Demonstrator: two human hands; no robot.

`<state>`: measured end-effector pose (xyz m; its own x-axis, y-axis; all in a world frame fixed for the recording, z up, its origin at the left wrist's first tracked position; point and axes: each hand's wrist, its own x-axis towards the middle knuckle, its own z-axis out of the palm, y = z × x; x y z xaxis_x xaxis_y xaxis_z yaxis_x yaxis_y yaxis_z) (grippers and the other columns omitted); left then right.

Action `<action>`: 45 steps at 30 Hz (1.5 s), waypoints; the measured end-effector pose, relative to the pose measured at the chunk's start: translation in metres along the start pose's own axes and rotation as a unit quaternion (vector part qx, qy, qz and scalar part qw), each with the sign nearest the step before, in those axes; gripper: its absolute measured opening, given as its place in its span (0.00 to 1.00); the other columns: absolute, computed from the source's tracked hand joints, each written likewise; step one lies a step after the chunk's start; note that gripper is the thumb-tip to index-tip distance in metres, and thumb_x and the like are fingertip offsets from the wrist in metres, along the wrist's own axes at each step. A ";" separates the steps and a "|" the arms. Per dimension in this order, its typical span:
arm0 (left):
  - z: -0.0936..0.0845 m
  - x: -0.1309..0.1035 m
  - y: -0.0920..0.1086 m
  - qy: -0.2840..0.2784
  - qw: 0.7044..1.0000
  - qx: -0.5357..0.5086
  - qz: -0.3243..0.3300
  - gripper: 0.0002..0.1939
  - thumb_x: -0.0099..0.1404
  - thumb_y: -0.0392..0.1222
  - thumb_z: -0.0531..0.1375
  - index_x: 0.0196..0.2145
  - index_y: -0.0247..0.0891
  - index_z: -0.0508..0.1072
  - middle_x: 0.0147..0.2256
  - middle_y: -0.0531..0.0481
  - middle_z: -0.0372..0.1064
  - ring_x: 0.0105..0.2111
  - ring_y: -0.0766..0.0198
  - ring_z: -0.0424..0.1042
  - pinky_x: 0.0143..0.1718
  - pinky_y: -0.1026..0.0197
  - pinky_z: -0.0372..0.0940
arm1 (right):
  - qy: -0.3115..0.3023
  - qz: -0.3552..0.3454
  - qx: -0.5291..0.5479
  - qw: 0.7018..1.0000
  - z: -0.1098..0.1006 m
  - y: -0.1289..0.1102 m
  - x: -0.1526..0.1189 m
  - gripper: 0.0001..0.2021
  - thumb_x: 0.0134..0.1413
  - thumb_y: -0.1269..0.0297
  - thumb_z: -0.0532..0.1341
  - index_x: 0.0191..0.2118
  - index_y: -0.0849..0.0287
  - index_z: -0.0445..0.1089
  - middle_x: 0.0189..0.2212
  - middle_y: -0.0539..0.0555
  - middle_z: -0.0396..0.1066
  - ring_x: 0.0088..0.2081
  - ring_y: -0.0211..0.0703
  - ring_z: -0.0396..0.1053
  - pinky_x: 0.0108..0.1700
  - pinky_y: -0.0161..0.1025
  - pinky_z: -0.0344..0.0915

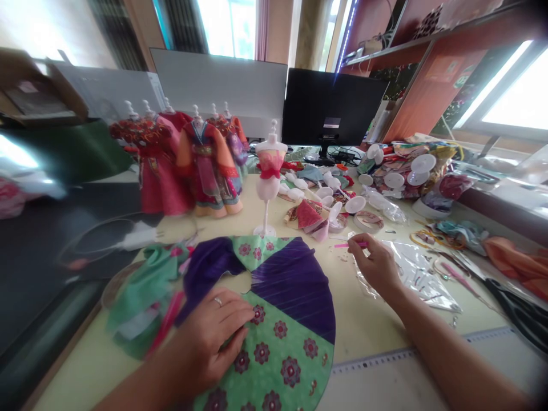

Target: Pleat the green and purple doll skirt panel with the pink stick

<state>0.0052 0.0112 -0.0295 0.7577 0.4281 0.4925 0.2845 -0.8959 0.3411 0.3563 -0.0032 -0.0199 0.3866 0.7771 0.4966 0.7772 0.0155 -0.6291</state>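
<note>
A round cloth skirt piece (295, 285) of green flowered and dark purple panels lies spread on the table, with an opening near its middle. My left hand (214, 325) rests on it, fingers stretched out over the green panel beside that opening. Off to the right, my right hand (375, 260) is closed in a pinch on a thin pink stick tool (342, 245), whose slender tip points left over the tabletop. Small bits lie below that tip. Under and beside the right hand is a clear plastic bag (423, 274) with small items on it.
A small white mannequin (269, 188) stands behind the cloth. Dressed mannequins (208, 165) stand at left, near green fabric (145, 297). Doll parts and scraps (310, 214) lie behind. Scissors (509, 302) and a ruler (385, 358) are at right; a monitor (334, 108) stands behind.
</note>
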 end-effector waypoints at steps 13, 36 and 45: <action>-0.004 0.005 0.000 -0.009 1.000 -0.009 -0.001 0.12 0.65 0.29 0.54 0.44 0.36 0.71 0.36 0.46 0.73 0.39 0.58 0.70 0.46 0.52 0.63 | -0.166 0.174 0.334 0.911 0.006 -0.045 -0.019 0.13 0.49 0.53 0.60 0.25 0.57 0.64 0.18 0.50 0.65 0.21 0.39 0.64 0.26 0.39 0.64; -0.002 0.008 0.018 -0.052 0.996 -0.056 0.036 0.06 0.65 0.33 0.55 0.31 0.35 0.72 0.31 0.47 0.73 0.35 0.61 0.69 0.45 0.54 0.61 | -0.340 0.206 0.305 0.865 0.020 -0.071 -0.053 0.13 0.46 0.55 0.64 0.23 0.59 0.68 0.16 0.51 0.69 0.19 0.35 0.62 0.22 0.33 0.59; 0.005 0.009 0.024 -0.099 0.991 -0.045 0.073 0.06 0.64 0.34 0.55 0.33 0.33 0.72 0.36 0.43 0.74 0.42 0.55 0.70 0.47 0.52 0.61 | -0.348 0.220 0.297 0.861 0.023 -0.074 -0.053 0.12 0.44 0.55 0.63 0.23 0.59 0.67 0.16 0.50 0.68 0.19 0.34 0.60 0.21 0.33 0.56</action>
<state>0.0217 -0.0073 -0.0208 0.8896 0.2559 0.3782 0.1175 -0.9286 0.3520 0.2668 -0.0310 -0.0136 0.0260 0.9758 -0.2172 0.1608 -0.2185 -0.9625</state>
